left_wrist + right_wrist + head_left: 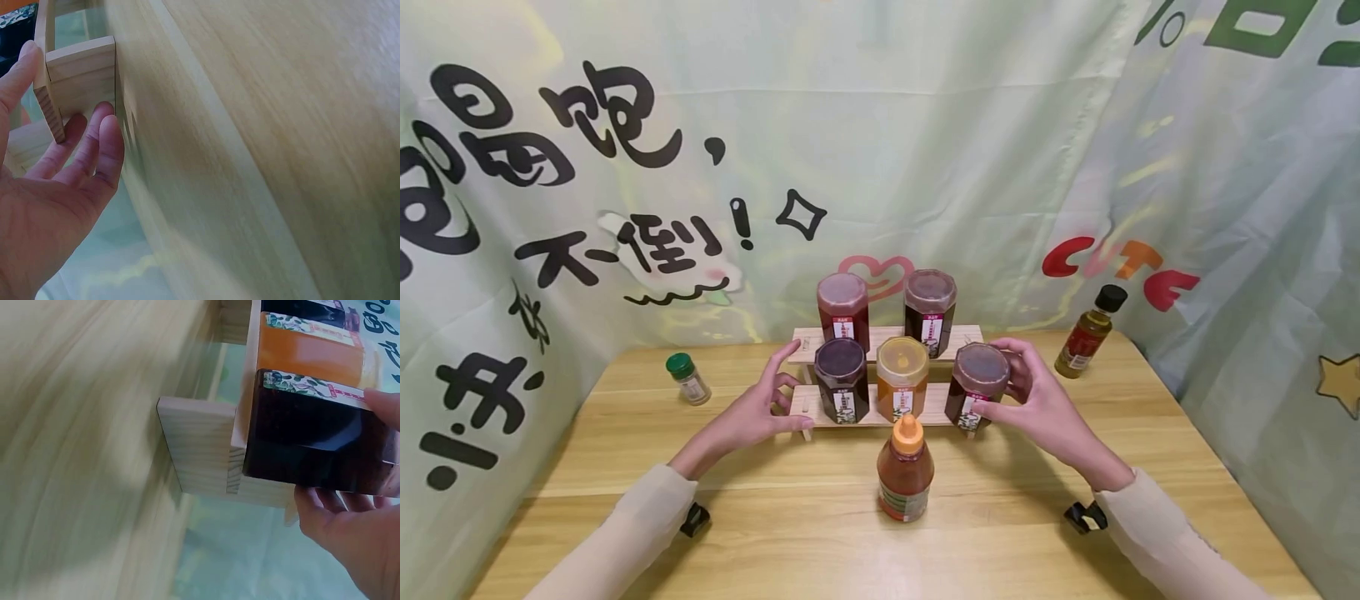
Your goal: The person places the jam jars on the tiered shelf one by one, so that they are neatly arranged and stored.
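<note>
My right hand (1037,398) holds a dark jam jar (977,382) at the right end of the lower tier of a two-tier wooden rack (937,403). Its thumb lies on the label, with the other fingers around the far side. The right wrist view shows this jar (312,437) with its base against the plank. At the rack's left end, my left hand (765,408) is spread, thumb at the lower plank's front corner, index finger reaching up toward the upper tier. Beside it on the lower tier stand another dark jar (842,379) and an amber jar (902,379).
Two more jars, a red one (843,312) and a dark one (929,312), stand on the upper tier. An orange-capped squeeze bottle (906,475) stands in front of the rack. A green-capped shaker (688,379) is at left, a black-capped oil bottle (1090,332) at right. Printed cloth (970,167) encloses the table.
</note>
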Demonstrator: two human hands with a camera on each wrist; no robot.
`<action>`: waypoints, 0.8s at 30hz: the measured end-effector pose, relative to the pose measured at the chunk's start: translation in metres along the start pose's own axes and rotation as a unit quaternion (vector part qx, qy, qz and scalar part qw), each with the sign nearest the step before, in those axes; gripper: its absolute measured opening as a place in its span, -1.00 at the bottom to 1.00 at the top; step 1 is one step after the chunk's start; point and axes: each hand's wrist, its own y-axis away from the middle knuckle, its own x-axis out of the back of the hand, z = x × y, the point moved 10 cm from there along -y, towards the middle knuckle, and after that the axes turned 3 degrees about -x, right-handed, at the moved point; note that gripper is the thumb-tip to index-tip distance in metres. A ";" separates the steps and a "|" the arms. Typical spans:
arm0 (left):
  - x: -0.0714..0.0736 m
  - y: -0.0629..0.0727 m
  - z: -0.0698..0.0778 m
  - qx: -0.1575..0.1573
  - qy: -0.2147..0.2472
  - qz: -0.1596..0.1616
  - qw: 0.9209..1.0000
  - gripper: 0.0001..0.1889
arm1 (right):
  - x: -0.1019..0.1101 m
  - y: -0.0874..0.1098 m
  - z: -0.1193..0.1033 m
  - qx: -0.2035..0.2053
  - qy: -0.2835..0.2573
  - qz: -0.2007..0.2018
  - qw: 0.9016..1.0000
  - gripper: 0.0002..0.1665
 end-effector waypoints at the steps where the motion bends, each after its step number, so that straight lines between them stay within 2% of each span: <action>1: 0.000 0.000 0.000 -0.001 0.000 -0.001 1.000 0.32 | -0.001 -0.001 0.000 0.004 -0.001 0.000 1.000 -0.02; 15: 0.004 0.004 -0.003 -0.003 -0.004 0.004 1.000 0.33 | -0.006 -0.010 -0.003 0.039 0.045 -0.009 0.998 0.04; 24: 0.006 0.003 -0.003 -0.016 -0.004 0.005 1.000 0.33 | -0.010 -0.010 0.010 0.011 0.041 -0.014 0.999 -0.03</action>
